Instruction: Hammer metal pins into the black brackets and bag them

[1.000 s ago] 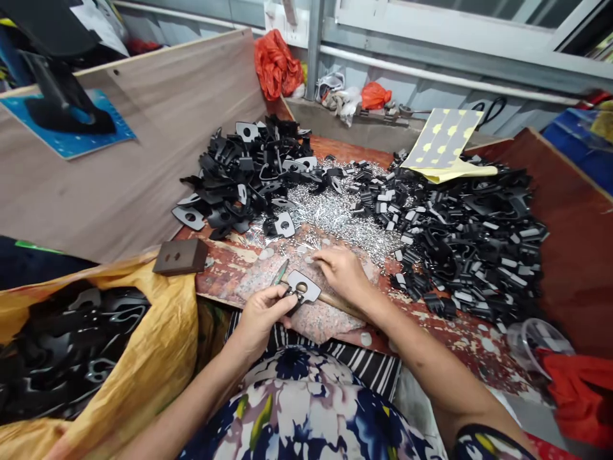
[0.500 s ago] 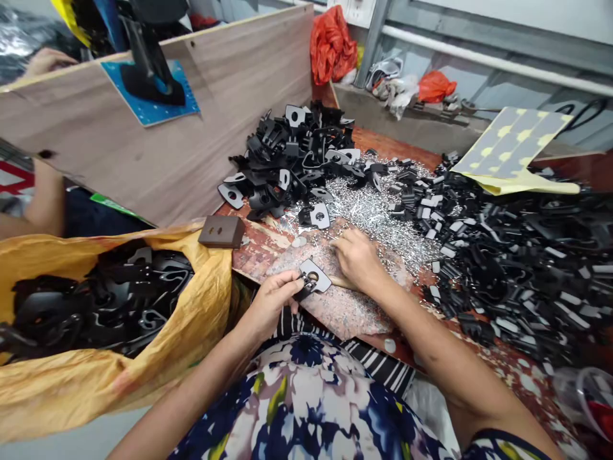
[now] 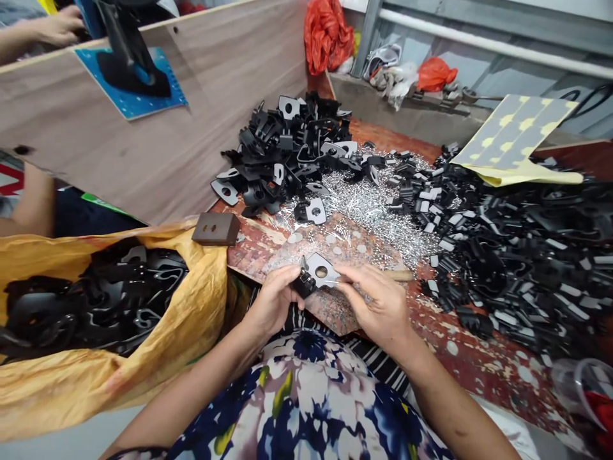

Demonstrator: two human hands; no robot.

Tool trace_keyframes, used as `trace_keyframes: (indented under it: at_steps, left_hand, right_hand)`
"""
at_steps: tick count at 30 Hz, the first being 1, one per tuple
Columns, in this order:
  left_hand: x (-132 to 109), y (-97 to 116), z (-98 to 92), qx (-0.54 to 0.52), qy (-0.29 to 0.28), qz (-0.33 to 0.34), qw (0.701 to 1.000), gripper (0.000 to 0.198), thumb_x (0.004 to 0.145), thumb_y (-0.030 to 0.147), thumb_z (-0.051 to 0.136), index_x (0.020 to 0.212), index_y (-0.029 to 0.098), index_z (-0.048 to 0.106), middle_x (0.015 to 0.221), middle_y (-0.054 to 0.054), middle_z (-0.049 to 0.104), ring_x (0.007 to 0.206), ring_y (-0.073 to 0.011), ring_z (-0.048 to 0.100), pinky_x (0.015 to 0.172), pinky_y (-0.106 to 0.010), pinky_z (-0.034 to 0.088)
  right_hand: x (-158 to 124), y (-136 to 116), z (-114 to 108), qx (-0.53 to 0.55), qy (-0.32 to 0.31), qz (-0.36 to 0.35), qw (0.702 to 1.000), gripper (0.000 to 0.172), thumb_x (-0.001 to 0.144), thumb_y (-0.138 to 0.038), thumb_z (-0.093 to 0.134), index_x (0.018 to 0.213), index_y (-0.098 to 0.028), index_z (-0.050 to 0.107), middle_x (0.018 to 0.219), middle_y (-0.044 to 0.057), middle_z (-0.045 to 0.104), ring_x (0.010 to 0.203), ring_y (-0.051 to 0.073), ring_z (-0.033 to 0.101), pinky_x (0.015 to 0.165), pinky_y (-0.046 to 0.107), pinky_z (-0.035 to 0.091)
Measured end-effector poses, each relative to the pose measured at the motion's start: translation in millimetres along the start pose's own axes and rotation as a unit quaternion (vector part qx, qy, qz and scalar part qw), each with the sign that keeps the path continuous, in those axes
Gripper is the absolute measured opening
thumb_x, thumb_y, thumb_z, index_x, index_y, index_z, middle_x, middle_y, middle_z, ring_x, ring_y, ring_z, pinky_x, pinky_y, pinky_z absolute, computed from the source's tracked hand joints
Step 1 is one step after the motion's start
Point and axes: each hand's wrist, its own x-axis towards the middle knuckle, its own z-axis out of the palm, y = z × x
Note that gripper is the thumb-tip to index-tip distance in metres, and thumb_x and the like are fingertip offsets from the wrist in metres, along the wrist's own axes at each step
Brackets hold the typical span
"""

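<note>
My left hand point(image 3: 275, 297) is closed on a black plastic clip point(image 3: 306, 284) that has a flat grey plate with a round hole. My right hand point(image 3: 378, 300) pinches a thin metal pin point(image 3: 330, 282), its tip pointing left at the clip, over the plate's lower edge. Both hands are above a speckled stone slab point(image 3: 335, 313) at the table's front edge. A few loose pins point(image 3: 342, 235) lie on the slab. Behind it spreads a heap of shiny pins point(image 3: 368, 204). The end of a wooden stick point(image 3: 401, 275) shows beside my right hand.
Black clips with grey plates point(image 3: 287, 147) are piled at the back. Small black parts point(image 3: 498, 255) cover the right side. An orange sack point(image 3: 205, 275) of black clips stands left, near a brown block point(image 3: 215, 229). A wooden board point(image 3: 201, 96) separates another person's hand point(image 3: 57, 27).
My right hand has come back from the loose pins on the slab to the clip, now with a pin between its fingers. My left hand still holds the clip. The view has shifted slightly.
</note>
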Motion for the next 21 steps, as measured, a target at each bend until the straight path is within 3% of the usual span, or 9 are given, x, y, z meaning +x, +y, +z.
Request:
trace_keyframes:
  at_steps: [5,11,14,16,19,21]
  left_hand:
    - [-1,-1,7.7,-0.009,-0.016,-0.017,1.0,0.033,0.072,0.044,0.085,0.069,0.016,0.068,0.063,0.001,0.058,0.049,-0.0087,0.046,0.037,-0.019,0.039]
    - [-3,-3,2.9,-0.021,-0.027,-0.018,0.999,0.033,0.072,0.043,0.087,0.073,0.013,0.073,0.069,-0.002,0.066,0.054,-0.0106,0.055,0.045,-0.022,0.053]
    - [-4,-3,2.5,-0.031,-0.029,-0.02,0.999,0.034,0.072,0.043,0.087,0.072,0.013,0.071,0.065,-0.001,0.064,0.052,-0.0109,0.055,0.046,-0.023,0.053]
    - [-5,-3,4.7,-0.045,-0.013,-0.015,0.999,0.034,0.071,0.041,0.088,0.07,0.013,0.068,0.064,0.001,0.061,0.053,-0.0095,0.054,0.049,-0.021,0.051]
    - [-7,-3,10.4,-0.065,0.033,0.003,0.997,0.035,0.068,0.033,0.09,0.067,0.014,0.061,0.063,0.005,0.055,0.054,-0.0056,0.047,0.051,-0.015,0.042]
    - [-8,-5,13.8,-0.075,0.055,0.014,0.996,0.038,0.067,0.029,0.09,0.065,0.016,0.055,0.061,0.007,0.05,0.054,-0.0045,0.043,0.05,-0.015,0.037]
  right_hand:
    - [3,-5,14,0.013,-0.013,-0.028,0.999,0.033,0.097,-0.015,0.061,0.123,-0.033,0.07,0.093,0.001,0.075,0.086,0.019,0.069,0.086,0.042,0.058]
    - [11,-8,19,0.007,-0.024,-0.052,0.998,0.018,0.1,-0.014,0.056,0.11,-0.022,0.069,0.087,0.002,0.072,0.081,0.016,0.066,0.082,0.037,0.056]
    - [13,-14,19,-0.063,-0.03,-0.099,0.993,0.016,0.1,-0.013,0.055,0.109,-0.018,0.068,0.083,0.004,0.07,0.078,0.016,0.062,0.081,0.037,0.056]
    - [13,-21,21,-0.157,-0.033,-0.177,0.971,0.017,0.1,-0.012,0.055,0.109,-0.016,0.069,0.075,0.003,0.066,0.073,0.017,0.058,0.082,0.037,0.057]
    - [13,-32,29,-0.287,-0.021,-0.306,0.908,0.018,0.097,-0.01,0.055,0.104,-0.013,0.072,0.072,0.003,0.065,0.07,0.018,0.056,0.093,0.038,0.056]
    - [12,-36,36,-0.329,-0.011,-0.345,0.879,0.018,0.096,-0.01,0.055,0.098,-0.012,0.073,0.075,0.005,0.068,0.071,0.018,0.058,0.099,0.038,0.054]
